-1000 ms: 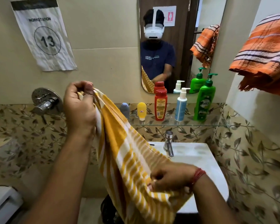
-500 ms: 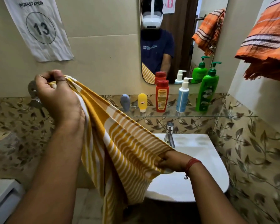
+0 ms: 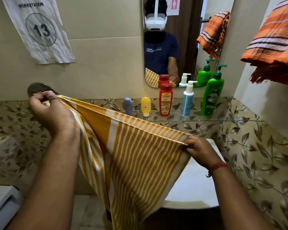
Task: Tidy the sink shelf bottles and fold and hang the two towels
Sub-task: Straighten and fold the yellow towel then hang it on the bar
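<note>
Where leaf-patterned tiles back a glass shelf [image 3: 223, 120] at one o'clock, five bottles stand in a row and an orange towel [image 3: 273, 45] hangs at two. The left hand [image 3: 51, 113], raised at ten, and the right hand [image 3: 200, 151], lower at four, each pinch the yellow striped towel [image 3: 136, 155] stretched over the sink [image 3: 194, 188].

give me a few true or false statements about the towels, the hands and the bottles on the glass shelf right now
1. Both hands hold the yellow and white striped towel. True: the left hand and the right hand each pinch its top edge.
2. The orange striped towel lies in the white sink. False: it hangs high on the right wall.
3. The tall green pump bottle stands at the right end of the glass shelf. True.
4. The red bottle has tipped over. False: it stands upright.
5. The small yellow tube stands right of the red bottle. False: left of it.
</note>
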